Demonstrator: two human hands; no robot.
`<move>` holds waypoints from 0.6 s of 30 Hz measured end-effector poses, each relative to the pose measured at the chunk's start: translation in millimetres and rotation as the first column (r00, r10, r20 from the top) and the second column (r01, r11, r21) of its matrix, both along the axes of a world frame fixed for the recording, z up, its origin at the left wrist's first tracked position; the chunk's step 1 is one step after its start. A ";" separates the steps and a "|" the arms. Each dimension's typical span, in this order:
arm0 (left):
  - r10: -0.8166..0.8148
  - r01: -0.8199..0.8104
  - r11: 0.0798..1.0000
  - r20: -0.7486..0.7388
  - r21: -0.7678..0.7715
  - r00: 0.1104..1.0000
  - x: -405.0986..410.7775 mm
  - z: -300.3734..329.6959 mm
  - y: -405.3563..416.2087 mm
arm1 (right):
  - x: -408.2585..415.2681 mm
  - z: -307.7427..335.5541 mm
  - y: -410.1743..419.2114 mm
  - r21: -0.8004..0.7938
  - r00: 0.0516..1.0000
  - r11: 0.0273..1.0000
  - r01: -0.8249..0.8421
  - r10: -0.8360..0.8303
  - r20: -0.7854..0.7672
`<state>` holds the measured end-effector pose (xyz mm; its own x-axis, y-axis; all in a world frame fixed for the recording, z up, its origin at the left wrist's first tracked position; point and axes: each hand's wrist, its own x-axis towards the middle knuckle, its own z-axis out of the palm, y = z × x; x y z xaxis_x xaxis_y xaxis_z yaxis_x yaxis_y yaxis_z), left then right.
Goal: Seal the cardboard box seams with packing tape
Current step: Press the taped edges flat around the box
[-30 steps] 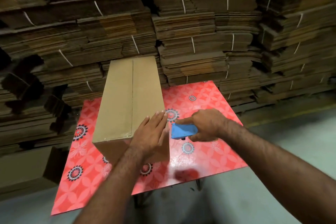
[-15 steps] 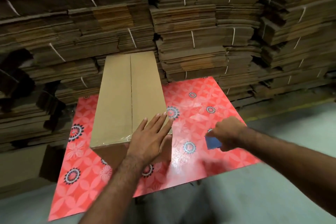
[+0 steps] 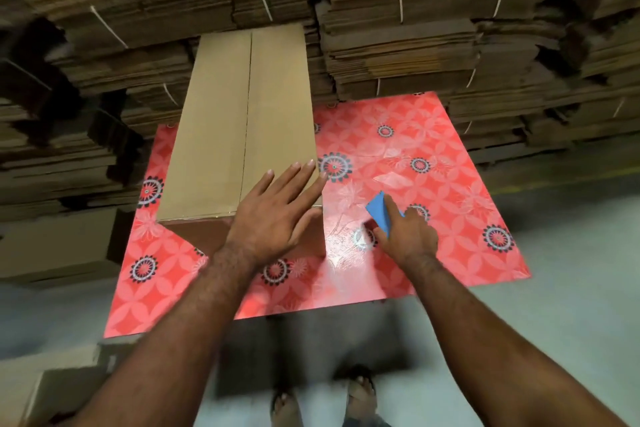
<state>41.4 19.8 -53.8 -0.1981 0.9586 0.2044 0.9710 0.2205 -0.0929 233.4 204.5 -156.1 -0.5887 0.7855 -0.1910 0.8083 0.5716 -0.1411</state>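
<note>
A tall cardboard box [image 3: 239, 121] stands on the table [image 3: 433, 163], which wears a red flowered cover, its two top flaps meeting in a seam [image 3: 246, 114] that runs away from the person. The left hand [image 3: 277, 215] lies flat on the box's near right corner, fingers straight and spread, the tips reaching the right edge. Just right of the box, apart from it, the right hand [image 3: 405, 236] grips a blue tool [image 3: 381, 211] low over the table, with the forefinger laid along it; it is blurred, probably a tape dispenser. Bundled flat cardboard [image 3: 398, 28] is stacked behind the table. Two sandalled feet [image 3: 360, 392] show on the floor below.
</note>
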 end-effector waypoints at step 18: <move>0.068 -0.064 0.994 0.038 -0.092 0.997 11.3 2.5 4.8 | -35.8 32.5 17.4 -0.128 0.950 0.973 0.191 -0.216 -0.223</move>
